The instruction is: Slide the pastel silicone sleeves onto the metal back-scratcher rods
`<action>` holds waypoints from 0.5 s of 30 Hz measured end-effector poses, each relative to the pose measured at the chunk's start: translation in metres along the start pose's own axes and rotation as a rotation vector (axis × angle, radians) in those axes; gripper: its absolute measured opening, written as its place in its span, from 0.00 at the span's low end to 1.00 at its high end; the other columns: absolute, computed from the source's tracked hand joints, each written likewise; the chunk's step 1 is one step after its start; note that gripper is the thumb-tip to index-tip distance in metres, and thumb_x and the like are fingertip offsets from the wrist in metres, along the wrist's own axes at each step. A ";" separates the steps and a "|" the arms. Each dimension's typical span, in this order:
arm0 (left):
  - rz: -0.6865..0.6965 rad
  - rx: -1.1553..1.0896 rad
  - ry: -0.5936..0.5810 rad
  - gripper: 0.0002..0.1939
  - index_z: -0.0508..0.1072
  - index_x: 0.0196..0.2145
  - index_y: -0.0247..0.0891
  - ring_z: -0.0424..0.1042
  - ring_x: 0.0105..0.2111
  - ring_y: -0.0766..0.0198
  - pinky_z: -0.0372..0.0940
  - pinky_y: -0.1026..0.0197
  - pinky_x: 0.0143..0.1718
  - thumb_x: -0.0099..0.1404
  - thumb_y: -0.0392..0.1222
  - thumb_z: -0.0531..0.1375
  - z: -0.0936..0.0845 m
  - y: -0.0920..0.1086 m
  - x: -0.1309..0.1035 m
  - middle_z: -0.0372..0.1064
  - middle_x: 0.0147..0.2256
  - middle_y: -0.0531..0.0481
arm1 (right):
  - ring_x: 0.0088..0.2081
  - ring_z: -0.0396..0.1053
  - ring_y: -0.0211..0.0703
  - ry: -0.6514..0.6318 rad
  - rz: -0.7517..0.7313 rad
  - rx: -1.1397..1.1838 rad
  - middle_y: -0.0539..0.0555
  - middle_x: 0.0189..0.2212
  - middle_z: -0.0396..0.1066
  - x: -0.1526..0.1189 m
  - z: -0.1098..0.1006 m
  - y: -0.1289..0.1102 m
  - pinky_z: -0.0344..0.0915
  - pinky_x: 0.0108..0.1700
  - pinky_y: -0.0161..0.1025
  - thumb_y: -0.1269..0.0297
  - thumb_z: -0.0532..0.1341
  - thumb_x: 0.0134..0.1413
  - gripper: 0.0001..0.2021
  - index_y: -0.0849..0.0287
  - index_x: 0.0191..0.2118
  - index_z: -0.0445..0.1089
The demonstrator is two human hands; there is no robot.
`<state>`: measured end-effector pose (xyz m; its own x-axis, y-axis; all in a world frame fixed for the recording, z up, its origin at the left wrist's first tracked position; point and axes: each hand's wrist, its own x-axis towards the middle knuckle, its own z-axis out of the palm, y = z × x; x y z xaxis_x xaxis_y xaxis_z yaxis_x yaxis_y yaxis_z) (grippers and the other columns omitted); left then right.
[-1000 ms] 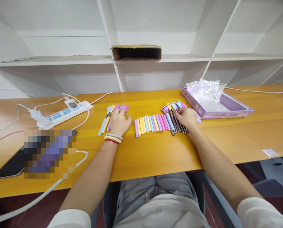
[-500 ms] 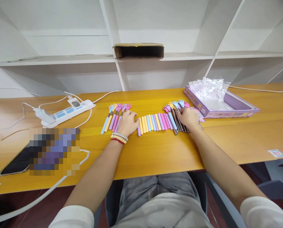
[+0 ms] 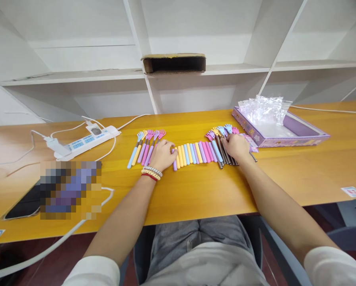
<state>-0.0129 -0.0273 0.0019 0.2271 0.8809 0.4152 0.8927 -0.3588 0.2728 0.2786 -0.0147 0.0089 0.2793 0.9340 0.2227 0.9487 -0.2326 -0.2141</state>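
My left hand [image 3: 163, 155] is at the left end of a row of loose coloured handles [image 3: 191, 153], thumb and forefinger closed around the top of a purple handle [image 3: 175, 163]. Left of it lie several back scratchers [image 3: 141, 147] with small hand-shaped heads and coloured handles, partly covered by my fingers. My right hand [image 3: 238, 147] rests on a bunch of dark metal back scratcher rods [image 3: 222, 153], fingers bent and pressed on one of them. Their heads [image 3: 221, 131] are pink, yellow and blue. My palm hides part of the bunch.
A purple box tray [image 3: 291, 141] with clear plastic bags [image 3: 265, 109] stands at the right. On the left are a white power strip [image 3: 88, 141] with cables and a dark phone [image 3: 24, 202]. White shelves at the back hold a cardboard box [image 3: 174, 63].
My left hand has shifted slightly right, its forefinger nearer the thumb at the purple handle. My right hand stays on the rods. The view has tilted a little.
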 end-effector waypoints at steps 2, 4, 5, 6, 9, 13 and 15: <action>0.008 -0.010 0.014 0.11 0.74 0.38 0.36 0.69 0.44 0.55 0.63 0.54 0.50 0.61 0.41 0.55 0.002 0.001 0.000 0.69 0.39 0.44 | 0.45 0.71 0.58 -0.004 0.010 -0.005 0.69 0.42 0.72 0.000 0.000 -0.002 0.64 0.44 0.47 0.52 0.51 0.58 0.23 0.65 0.43 0.73; 0.012 -0.022 0.019 0.11 0.74 0.37 0.35 0.69 0.44 0.55 0.63 0.54 0.49 0.61 0.41 0.55 0.003 0.001 0.001 0.69 0.39 0.44 | 0.45 0.71 0.59 -0.009 0.015 -0.011 0.70 0.42 0.72 -0.001 0.000 -0.003 0.64 0.44 0.48 0.54 0.50 0.59 0.23 0.67 0.43 0.73; 0.012 -0.027 0.019 0.11 0.74 0.37 0.35 0.69 0.43 0.55 0.63 0.54 0.49 0.61 0.41 0.55 0.003 0.001 0.001 0.69 0.39 0.44 | 0.45 0.71 0.59 -0.010 0.017 -0.013 0.71 0.42 0.72 0.000 0.000 -0.003 0.64 0.44 0.48 0.55 0.49 0.60 0.23 0.67 0.43 0.73; 0.010 -0.030 0.019 0.11 0.74 0.37 0.35 0.69 0.43 0.55 0.63 0.54 0.49 0.61 0.40 0.55 0.003 0.001 0.001 0.69 0.39 0.44 | 0.44 0.71 0.59 -0.011 0.018 -0.014 0.71 0.42 0.72 0.000 0.000 -0.003 0.64 0.44 0.47 0.56 0.48 0.60 0.23 0.68 0.43 0.73; 0.004 -0.032 0.016 0.11 0.74 0.37 0.35 0.69 0.43 0.55 0.64 0.53 0.49 0.61 0.40 0.55 0.002 -0.001 0.001 0.69 0.39 0.43 | 0.44 0.71 0.60 -0.005 0.016 -0.006 0.72 0.41 0.73 -0.001 -0.002 -0.002 0.64 0.43 0.47 0.57 0.48 0.60 0.22 0.69 0.41 0.73; 0.004 -0.035 0.015 0.11 0.74 0.38 0.35 0.69 0.43 0.54 0.64 0.52 0.49 0.61 0.41 0.55 0.001 -0.002 0.000 0.69 0.40 0.43 | 0.41 0.71 0.60 0.106 0.003 0.067 0.72 0.38 0.72 -0.002 -0.007 0.002 0.62 0.42 0.47 0.59 0.47 0.60 0.21 0.70 0.39 0.71; 0.008 -0.030 0.022 0.11 0.74 0.38 0.35 0.69 0.43 0.54 0.64 0.52 0.49 0.61 0.41 0.55 0.002 -0.002 0.001 0.69 0.40 0.43 | 0.41 0.70 0.59 0.204 0.011 0.150 0.71 0.38 0.72 -0.002 -0.010 0.003 0.61 0.41 0.47 0.60 0.46 0.61 0.19 0.68 0.40 0.69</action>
<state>-0.0140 -0.0254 0.0001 0.2251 0.8712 0.4363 0.8788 -0.3749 0.2953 0.2826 -0.0200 0.0171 0.3282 0.8538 0.4041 0.9171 -0.1855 -0.3528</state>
